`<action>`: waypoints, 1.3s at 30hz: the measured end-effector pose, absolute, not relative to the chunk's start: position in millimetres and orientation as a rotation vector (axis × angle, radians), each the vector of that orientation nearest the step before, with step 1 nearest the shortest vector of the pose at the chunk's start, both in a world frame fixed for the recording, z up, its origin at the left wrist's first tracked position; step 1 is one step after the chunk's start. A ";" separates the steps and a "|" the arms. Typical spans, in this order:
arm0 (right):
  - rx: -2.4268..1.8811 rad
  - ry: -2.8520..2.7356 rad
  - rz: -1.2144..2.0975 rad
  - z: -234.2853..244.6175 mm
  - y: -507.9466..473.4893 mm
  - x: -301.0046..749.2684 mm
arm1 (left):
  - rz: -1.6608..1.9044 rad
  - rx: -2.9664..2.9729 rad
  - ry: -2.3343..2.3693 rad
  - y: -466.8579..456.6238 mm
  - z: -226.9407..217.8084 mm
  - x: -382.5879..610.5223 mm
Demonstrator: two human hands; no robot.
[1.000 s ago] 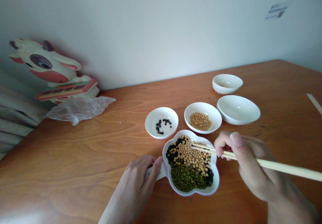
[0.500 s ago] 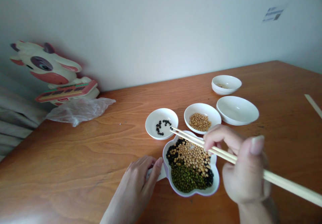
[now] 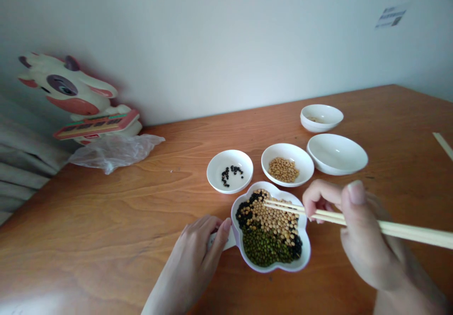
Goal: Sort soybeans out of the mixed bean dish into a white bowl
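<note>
My left hand (image 3: 191, 263) grips the tab handle (image 3: 221, 240) of a white flower-shaped dish (image 3: 272, 269). A mix of yellow soybeans, black beans and green mung beans (image 3: 267, 230) fills that dish. My right hand (image 3: 361, 232) holds wooden chopsticks (image 3: 339, 218), their tips close together above the soybeans. I cannot tell whether they hold a bean. Beyond the dish lie a small white dish (image 3: 230, 158) with a few black beans and a white dish (image 3: 288, 151) of soybeans. A larger white bowl (image 3: 336, 153) stands to their right.
A small white bowl (image 3: 321, 112) with a little residue stands farther back on the wooden table (image 3: 141, 220). A cow-shaped toy (image 3: 67, 88) and a crumpled plastic bag (image 3: 115, 153) sit at the back left. A pale wooden stick (image 3: 444, 145) lies at the right edge.
My right hand has moved back to the right, and the chopsticks have swung from pointing up-left past the dish's far rim to a flatter angle over the soybeans. My left hand stays on the handle.
</note>
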State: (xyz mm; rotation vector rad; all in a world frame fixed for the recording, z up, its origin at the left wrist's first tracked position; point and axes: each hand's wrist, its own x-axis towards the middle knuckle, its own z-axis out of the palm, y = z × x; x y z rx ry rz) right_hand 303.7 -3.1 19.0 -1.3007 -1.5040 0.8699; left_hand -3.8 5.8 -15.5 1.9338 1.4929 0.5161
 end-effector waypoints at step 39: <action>-1.387 -1.195 0.383 8.9 8.0 334.5 | 0.500 1.957 1.478 6.6 -18.6 -5.3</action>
